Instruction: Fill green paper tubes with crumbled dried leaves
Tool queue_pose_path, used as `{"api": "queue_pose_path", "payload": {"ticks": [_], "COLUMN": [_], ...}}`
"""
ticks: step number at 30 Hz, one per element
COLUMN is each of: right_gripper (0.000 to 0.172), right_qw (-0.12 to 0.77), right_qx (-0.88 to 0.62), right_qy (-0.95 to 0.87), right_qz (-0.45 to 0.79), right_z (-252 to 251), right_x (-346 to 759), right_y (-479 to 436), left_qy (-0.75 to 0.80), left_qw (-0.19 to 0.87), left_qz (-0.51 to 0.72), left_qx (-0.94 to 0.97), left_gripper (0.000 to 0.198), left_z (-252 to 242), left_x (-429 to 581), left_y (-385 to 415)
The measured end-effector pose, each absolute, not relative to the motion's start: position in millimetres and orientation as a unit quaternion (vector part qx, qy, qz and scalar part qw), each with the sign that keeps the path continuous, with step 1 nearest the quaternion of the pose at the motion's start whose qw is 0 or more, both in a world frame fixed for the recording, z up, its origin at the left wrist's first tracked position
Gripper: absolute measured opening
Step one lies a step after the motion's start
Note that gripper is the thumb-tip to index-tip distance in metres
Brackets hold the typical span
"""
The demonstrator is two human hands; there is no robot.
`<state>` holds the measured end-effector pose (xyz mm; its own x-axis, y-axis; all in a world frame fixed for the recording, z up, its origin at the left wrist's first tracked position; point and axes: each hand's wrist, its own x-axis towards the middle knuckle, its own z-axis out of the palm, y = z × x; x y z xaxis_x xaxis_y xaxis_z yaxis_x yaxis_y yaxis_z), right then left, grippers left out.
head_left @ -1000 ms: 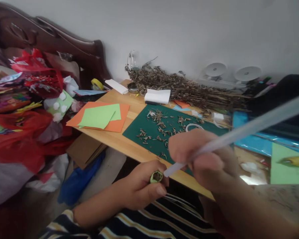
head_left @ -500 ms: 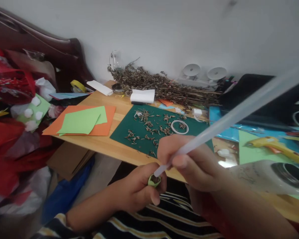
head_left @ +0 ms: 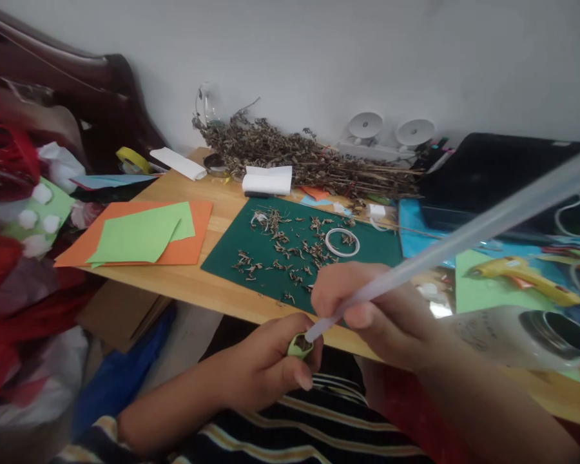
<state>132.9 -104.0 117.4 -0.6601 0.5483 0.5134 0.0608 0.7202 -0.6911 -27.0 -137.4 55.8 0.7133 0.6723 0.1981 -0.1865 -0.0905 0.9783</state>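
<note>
My left hand (head_left: 265,364) is closed around a small light-green pouch (head_left: 298,347), its opening turned up and dark dried bits visible inside. Between the thumb and fingers of my right hand (head_left: 372,309) is a long translucent white stick (head_left: 430,258), which looks like a hot-glue stick. Its lower tip rests at the pouch's opening, near the right side of the rim. Whether the tip presses into the filling I cannot tell. Beyond my hands, crumbled dried leaves (head_left: 280,248) are scattered over a green cutting mat (head_left: 222,251), with a white ring (head_left: 342,242) among them.
A bundle of dried stalks (head_left: 309,154) lies along the wall. Green sheets (head_left: 135,235) and orange sheets (head_left: 198,225) lie on the left. On the right are a yellow glue gun (head_left: 526,277), a white bottle lying open (head_left: 517,335) and a dark laptop (head_left: 502,174).
The stick's tip has shifted slightly right, from over the filling to the rim's right side. Both hands keep their grips. The surroundings have slid left in view.
</note>
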Motion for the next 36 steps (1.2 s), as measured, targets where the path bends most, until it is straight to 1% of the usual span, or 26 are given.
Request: {"api": "queue_pose_path", "payload": {"ticks": [3, 8, 10, 14, 18, 19, 20, 22, 23, 24, 25, 26, 27, 29, 32, 36], "right_gripper": [0.030, 0.030, 0.030, 0.028, 0.022, 0.021, 0.021, 0.022, 0.023, 0.023, 0.023, 0.025, 0.026, 0.023, 0.018, 0.025], "right_qw": [0.373, 0.381, 0.369, 0.364, 0.339, 0.370, 0.432, 0.596, 0.663, 0.698, 0.702, 0.649, 0.572, 0.516, 0.425, 0.305], "right_qx": [-0.171, -0.178, -0.167, -0.172, -0.180, -0.187, -0.202, -0.238, -0.259, -0.274, -0.292, -0.339, -0.400, -0.421, -0.454, -0.506], "right_qy": [-0.852, -0.849, -0.857, -0.862, -0.860, -0.842, -0.806, -0.693, -0.634, -0.606, -0.608, -0.649, -0.698, -0.733, -0.776, -0.804], "right_qz": [0.324, 0.321, 0.317, 0.310, 0.336, 0.345, 0.351, 0.329, 0.303, 0.267, 0.229, 0.204, 0.161, 0.140, 0.106, 0.073], "right_z": [117, 121, 124, 125, 122, 122, 120, 113, 107, 98, 87, 74, 60, 31, -1, -17], "right_x": [133, 133, 134, 135, 139, 141, 144, 150, 153, 156, 158, 160, 162, 165, 170, 181], "right_y": [-99, -93, -90, -83, -75, -72, -68, -59, -53, -46, -40, -33, -26, -15, -3, 5], "left_qy": [0.180, 0.186, 0.189, 0.176, 0.172, 0.165, 0.156, 0.118, 0.127, 0.146, 0.163, 0.170, 0.175, 0.189, 0.231, 0.288], "left_qw": [0.654, 0.633, 0.634, 0.657, 0.701, 0.719, 0.739, 0.779, 0.791, 0.803, 0.806, 0.805, 0.804, 0.792, 0.779, 0.764], "left_qz": [0.331, 0.333, 0.337, 0.346, 0.344, 0.356, 0.377, 0.453, 0.491, 0.515, 0.538, 0.557, 0.566, 0.580, 0.582, 0.576], "left_qx": [0.656, 0.674, 0.669, 0.645, 0.601, 0.574, 0.536, 0.417, 0.342, 0.264, 0.184, 0.112, 0.054, -0.010, -0.027, -0.025], "left_gripper": [0.036, 0.035, 0.037, 0.035, 0.032, 0.030, 0.028, 0.029, 0.023, 0.015, 0.011, 0.016, 0.022, 0.028, 0.028, 0.023], "left_z": [55, 57, 58, 53, 46, 46, 47, 49, 50, 51, 50, 49, 47, 40, 28, 22], "left_x": [-27, -28, -28, -28, -26, -26, -25, -25, -26, -28, -30, -32, -35, -40, -41, -34], "left_y": [-132, -121, -117, -111, -107, -105, -101, -88, -79, -70, -60, -51, -43, -31, -24, -18]}}
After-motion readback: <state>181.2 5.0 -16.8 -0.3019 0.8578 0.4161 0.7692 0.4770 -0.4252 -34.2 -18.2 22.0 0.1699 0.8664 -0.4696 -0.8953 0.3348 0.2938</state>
